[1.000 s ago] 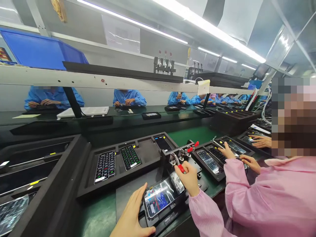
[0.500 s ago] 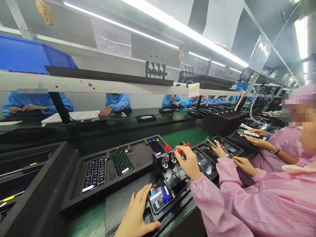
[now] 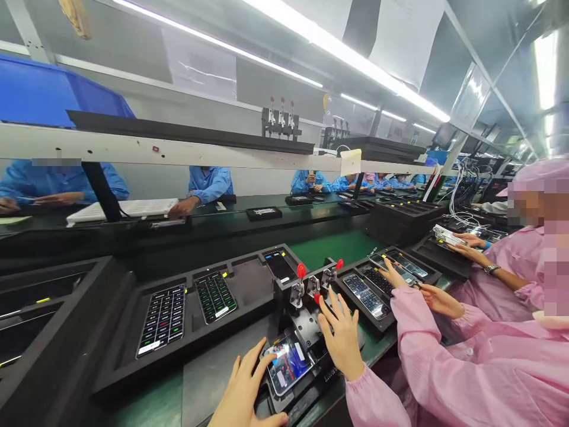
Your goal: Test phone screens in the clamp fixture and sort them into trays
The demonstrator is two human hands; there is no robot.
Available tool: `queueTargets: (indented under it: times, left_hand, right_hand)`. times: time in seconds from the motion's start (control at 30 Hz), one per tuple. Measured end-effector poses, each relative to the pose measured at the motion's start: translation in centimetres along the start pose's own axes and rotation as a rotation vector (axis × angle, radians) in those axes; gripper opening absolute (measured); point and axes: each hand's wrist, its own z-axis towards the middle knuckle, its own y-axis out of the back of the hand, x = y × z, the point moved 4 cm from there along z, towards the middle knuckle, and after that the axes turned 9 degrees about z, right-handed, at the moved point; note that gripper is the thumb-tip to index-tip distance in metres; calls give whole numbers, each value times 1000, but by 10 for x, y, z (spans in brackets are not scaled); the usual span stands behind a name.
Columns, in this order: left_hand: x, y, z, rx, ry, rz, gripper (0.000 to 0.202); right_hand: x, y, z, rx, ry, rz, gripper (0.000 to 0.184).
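Note:
A phone [image 3: 288,362] with a lit, colourful screen lies in a black clamp fixture [image 3: 311,323] at the bench's near edge. My left hand [image 3: 244,388] rests flat beside the phone's left edge, fingers spread, fingertips touching the fixture. My right hand [image 3: 342,338], in a pink sleeve, lies open on the fixture's right side with its fingers stretched toward the toggle clamps. Two red-handled clamps [image 3: 301,271] [image 3: 339,264] stand upright behind it; a third red knob shows by my right fingertips.
A long black tray [image 3: 249,279] to the left holds two lit phones [image 3: 163,320] [image 3: 216,296] and a dark one [image 3: 280,265]. A co-worker's hands [image 3: 393,274] work on a phone tray [image 3: 368,293] at the right. Workers in blue sit across the belt; a blue bin [image 3: 44,95] sits on the overhead shelf.
My right hand has let go of the red clamp handle and come down open onto the fixture. My left hand has stayed beside the phone. The view has swung slightly right.

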Motion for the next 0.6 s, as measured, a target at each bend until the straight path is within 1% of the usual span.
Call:
queueTargets:
  times: [0.07,0.17,0.2,0.23,0.3,0.4,0.6]
  left_hand:
    - [0,1,0,-9,3,-6,82]
    - [-1,2,-2,-26,10,-18,89]
    - [-1,2,-3,-28,10,-20,89]
    - [-1,2,-3,-28,9,-21,88]
    - [1,0,-3,-23,7,-22,87]
    - [4,-4,-2,-5,2,-11,89]
    - [11,-12,2,9,-13,13,94]
  right_hand:
    - [-3,4,0,-31,-16,93,37]
    - [-9,11,5,-214,-41,227,31]
    - [-10,12,8,-255,-39,264,29]
    - [-11,12,12,-267,-34,292,29]
    - [-11,9,22,-237,-32,312,30]
    - [-10,5,31,-202,-48,273,32]
    - [-7,4,33,-181,-29,241,34]
